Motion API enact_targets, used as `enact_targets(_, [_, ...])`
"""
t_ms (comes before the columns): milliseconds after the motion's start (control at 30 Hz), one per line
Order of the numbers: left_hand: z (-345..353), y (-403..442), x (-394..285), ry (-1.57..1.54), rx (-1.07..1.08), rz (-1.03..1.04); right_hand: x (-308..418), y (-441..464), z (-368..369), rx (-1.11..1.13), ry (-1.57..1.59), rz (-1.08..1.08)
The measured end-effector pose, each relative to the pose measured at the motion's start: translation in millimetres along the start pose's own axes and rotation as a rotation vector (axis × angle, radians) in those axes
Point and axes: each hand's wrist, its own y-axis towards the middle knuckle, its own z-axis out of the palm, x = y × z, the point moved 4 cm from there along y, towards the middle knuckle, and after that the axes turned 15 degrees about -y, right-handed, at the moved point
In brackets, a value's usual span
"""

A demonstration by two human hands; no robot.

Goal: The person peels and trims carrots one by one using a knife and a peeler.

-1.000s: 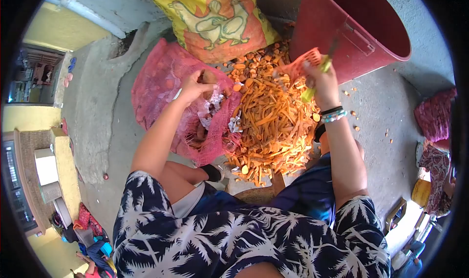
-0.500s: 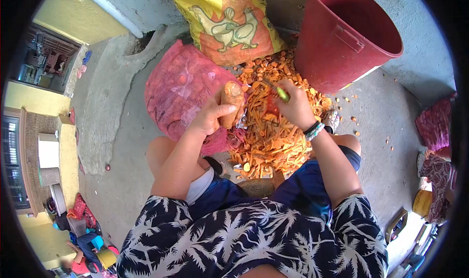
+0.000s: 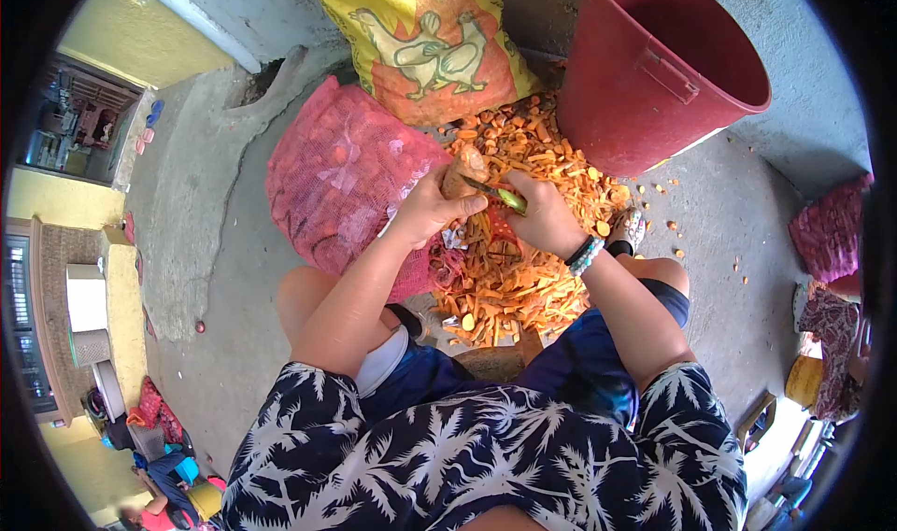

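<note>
My left hand (image 3: 428,213) is wrapped round a thick carrot (image 3: 465,167), its pale cut top pointing away from me. A small knife (image 3: 511,200) with a green handle is gripped in my right hand (image 3: 549,221). Its dark blade lies against or just in front of the carrot's side; exact contact is hard to make out. Below both hands spreads a heap of orange peelings and cut ends (image 3: 523,293). Left of my left hand bulges a pink mesh sack (image 3: 327,190) with carrots showing through.
A yellow and orange feed sack (image 3: 439,73) with printed chickens stands beyond the heap. The tall red bin (image 3: 621,101) is at its right, near the wall. Scraps dot the concrete floor (image 3: 710,279). Another person (image 3: 154,512) is at the far lower left.
My right hand has come left and down, bringing the knife to the carrot. My left hand has tilted the carrot's top to the right.
</note>
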Motion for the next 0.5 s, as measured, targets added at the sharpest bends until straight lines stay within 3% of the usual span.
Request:
enact_targets(333, [7,1,2,0.204,-0.110,0.071,-12,10,19,0.043,0.050,0.053])
enact_targets(400, [14,-1,-1,0.305,-0.139,0.216,-14,13,23,0.030,0.037,0.035])
enact_targets(500, [10,4,3,0.406,-0.128,0.279,-11,16,23,0.037,0.060,0.017])
